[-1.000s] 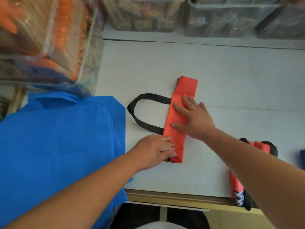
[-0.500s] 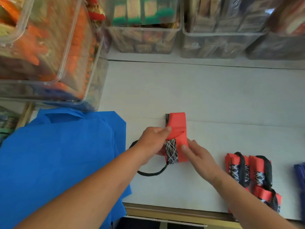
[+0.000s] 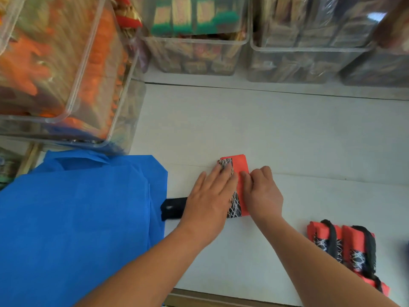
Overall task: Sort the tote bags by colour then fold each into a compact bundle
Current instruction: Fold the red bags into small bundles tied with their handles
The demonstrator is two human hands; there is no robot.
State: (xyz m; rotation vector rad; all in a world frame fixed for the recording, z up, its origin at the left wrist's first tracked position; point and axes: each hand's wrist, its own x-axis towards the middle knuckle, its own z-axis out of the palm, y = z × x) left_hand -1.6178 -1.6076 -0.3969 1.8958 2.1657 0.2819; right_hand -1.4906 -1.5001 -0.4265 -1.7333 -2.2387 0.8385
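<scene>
The left hand [image 3: 210, 196] lies flat, pressing the folded red tote bag [image 3: 240, 167]; the right hand [image 3: 263, 193] bends its fingers onto it, pinching or pressing I cannot tell. The bag lies mid-way along the surface [image 3: 287, 140], nearer its front edge. If released, the fold may spring open, since the black handle [image 3: 173, 207] is not yet wrapped.

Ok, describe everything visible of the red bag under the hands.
The red tote bag, thin fabric folded into a narrow strip, lies on the table: plain red right, black with white lines left. Its black handle sticks out leftward. The left hand presses flat on it; the right hand touches its red part, fingers bent.
</scene>
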